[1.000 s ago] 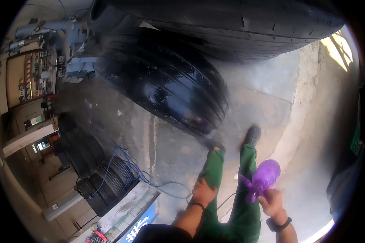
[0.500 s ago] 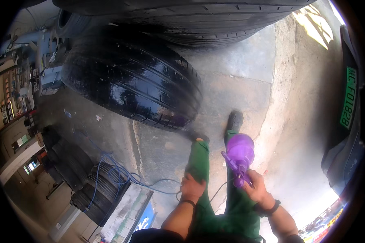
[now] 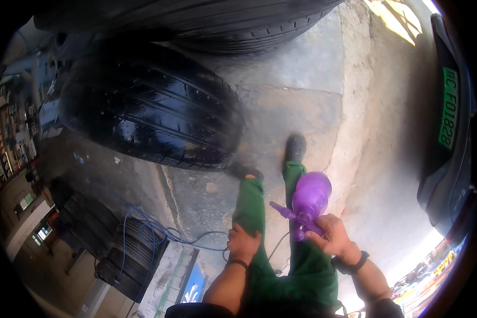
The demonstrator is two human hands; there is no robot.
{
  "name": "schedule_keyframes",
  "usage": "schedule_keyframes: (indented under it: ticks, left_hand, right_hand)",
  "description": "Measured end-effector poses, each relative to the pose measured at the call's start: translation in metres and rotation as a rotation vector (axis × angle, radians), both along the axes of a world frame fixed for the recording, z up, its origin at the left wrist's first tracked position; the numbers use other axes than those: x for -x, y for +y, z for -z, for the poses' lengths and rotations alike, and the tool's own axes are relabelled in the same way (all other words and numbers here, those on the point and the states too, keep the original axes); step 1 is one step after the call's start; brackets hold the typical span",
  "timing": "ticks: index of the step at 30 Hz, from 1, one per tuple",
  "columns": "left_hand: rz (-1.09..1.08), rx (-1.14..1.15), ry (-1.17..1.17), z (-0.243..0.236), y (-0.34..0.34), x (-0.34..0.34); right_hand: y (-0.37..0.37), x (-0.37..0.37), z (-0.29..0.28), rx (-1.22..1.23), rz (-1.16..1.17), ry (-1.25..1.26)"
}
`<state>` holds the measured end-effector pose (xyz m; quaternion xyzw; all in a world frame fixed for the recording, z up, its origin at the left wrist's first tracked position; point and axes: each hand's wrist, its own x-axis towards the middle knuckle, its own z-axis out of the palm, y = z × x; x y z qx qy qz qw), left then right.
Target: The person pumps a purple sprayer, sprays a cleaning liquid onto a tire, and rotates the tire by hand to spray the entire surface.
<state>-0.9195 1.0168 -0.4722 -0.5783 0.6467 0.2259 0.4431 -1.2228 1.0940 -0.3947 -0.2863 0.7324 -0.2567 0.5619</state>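
A purple spray bottle (image 3: 312,193) is in my right hand (image 3: 334,238), over my right leg. Its round body points away from me, and its nozzle sticks out to the left, toward the wet tyre. My fingers close around the spray bottle's near end. My left hand (image 3: 244,243) lies on my left trouser leg (image 3: 250,204) near the knee, fingers spread and nothing in them. Ahead to the left, a large black tyre (image 3: 159,114) stands on its tread, glossy and wet. Another big tyre (image 3: 249,34) stands behind it, cut off by the upper edge.
At the right is a dark car end (image 3: 442,183) with a green plate. Several stacked tyres (image 3: 122,254) stand at lower left, with a blue hose (image 3: 172,236) looping beside them. A white-topped box (image 3: 167,273) is near my left arm. Shelves (image 3: 16,138) line the far left.
The spray bottle has turned in my right hand, so its nozzle points more to the left. My left hand stays on my leg. The whole view has shifted slightly.
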Motion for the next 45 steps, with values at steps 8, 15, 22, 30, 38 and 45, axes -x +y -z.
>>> schedule_keyframes:
  ticks: [8,15,22,30,38,45]
  left_hand:
    - [0.042,0.013,-0.006,0.001,0.001,0.000]
    - [0.024,-0.007,-0.025,0.000,-0.004,0.003]
    - [0.019,-0.005,-0.015,0.003,-0.004,0.004]
    - [0.015,-0.015,-0.029,0.001,-0.008,0.008]
    - [0.019,-0.039,-0.049,0.001,-0.009,0.009]
    - [0.037,-0.007,-0.035,0.004,-0.005,0.006]
  right_hand:
    - [-0.014,-0.006,0.006,-0.029,0.462,-0.233]
    - [-0.031,0.004,0.008,0.223,-0.018,0.031]
    - [-0.003,-0.007,0.019,-0.130,0.228,-0.114]
    - [0.009,-0.016,0.022,-0.210,0.335,-0.142]
    - [0.005,-0.017,0.021,-0.133,0.286,-0.112]
    - [0.000,-0.014,0.019,-0.097,0.323,-0.126]
